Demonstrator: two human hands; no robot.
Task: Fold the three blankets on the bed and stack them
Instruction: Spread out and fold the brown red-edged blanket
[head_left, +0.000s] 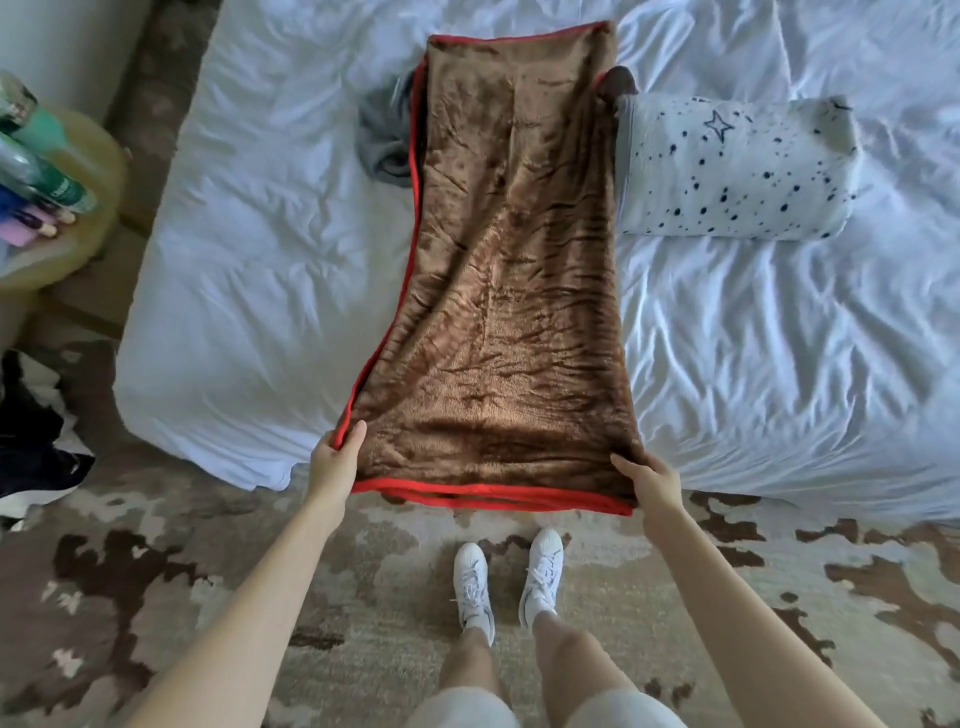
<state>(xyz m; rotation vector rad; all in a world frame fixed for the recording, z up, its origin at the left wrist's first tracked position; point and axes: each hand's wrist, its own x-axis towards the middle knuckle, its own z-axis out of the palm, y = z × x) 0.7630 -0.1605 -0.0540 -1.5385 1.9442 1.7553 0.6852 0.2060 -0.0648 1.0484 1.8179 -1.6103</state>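
Note:
A brown fleece blanket with a red border (514, 291) lies folded into a long strip across the white bed (249, 249), its near end hanging over the bed's edge. My left hand (337, 452) pinches the near left corner. My right hand (647, 475) grips the near right corner. A white blanket with dark spots and a star (737, 171) sits folded on the bed to the right of the strip. A grey blanket (384, 135) lies crumpled at the strip's far left, partly hidden under it.
A round side table (78, 171) with bottles and small items stands left of the bed. Dark clothes (31, 431) lie on the floor at left. A patterned brown and beige rug (208, 571) covers the floor under my white shoes.

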